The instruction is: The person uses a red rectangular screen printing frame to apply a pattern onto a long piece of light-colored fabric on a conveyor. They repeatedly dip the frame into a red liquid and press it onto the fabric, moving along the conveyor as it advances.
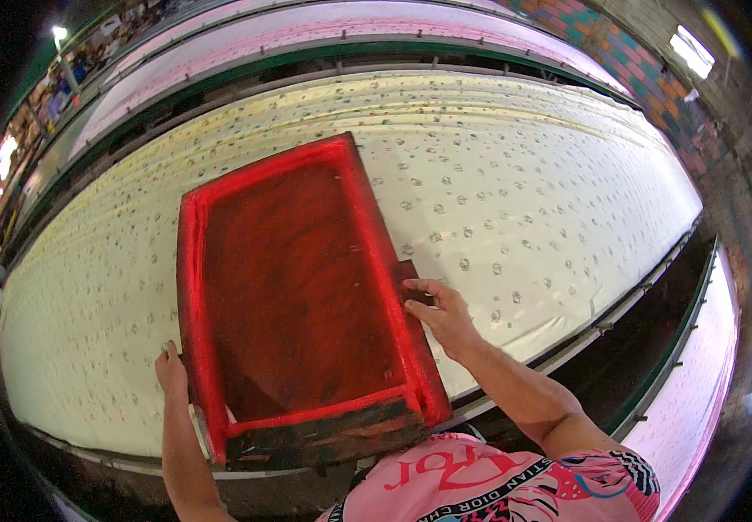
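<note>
A large screen printing frame (382, 261) lies tilted over the pale printed cloth, its wooden sides stained bright red. Its mesh (293, 287) is dark red-brown, with a blackened strip along the near end. My right hand (442, 315) is closed on a small dark block that juts from the frame's right side, thumb and fingers on either side of it. At the left side, low down, my left hand (171, 372) is closed against the frame's edge; some of its fingers are hidden. Small dark motifs dot the cloth (515, 217) around the frame.
The cloth covers a long table whose near edge (559, 357) runs past my body. Beyond it stands another long table with pink-patterned cloth (306, 35). More pink cloth (698, 391) lies on a table at the right. A multicoloured brick wall (628, 61) rises at the far right.
</note>
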